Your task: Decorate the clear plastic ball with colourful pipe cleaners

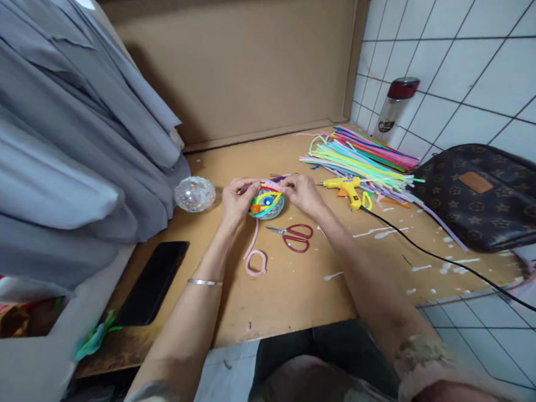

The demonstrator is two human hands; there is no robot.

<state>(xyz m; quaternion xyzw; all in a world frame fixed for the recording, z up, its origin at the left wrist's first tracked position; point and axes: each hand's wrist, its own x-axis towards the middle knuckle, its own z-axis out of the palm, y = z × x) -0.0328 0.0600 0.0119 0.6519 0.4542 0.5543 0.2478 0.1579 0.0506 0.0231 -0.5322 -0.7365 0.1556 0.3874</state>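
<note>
A clear ball decorated with yellow, red, blue and turquoise pipe cleaners rests on the table between my hands. An eye-like shape with a blue centre and an orange patch show on its near side. My left hand is closed at its upper left, thumb and fingers pinching a pink pipe cleaner laid along the top. At the other end of that strip, my right hand pinches with its fingertips, which partly hide it. A pink length trails from below the ball into a loop. Red-handled scissors lie close by.
A second clear ball sits left. A yellow glue gun with a black cord lies right, before a pile of pipe cleaners. A bottle, a brown bag, a phone and grey cloth surround the work.
</note>
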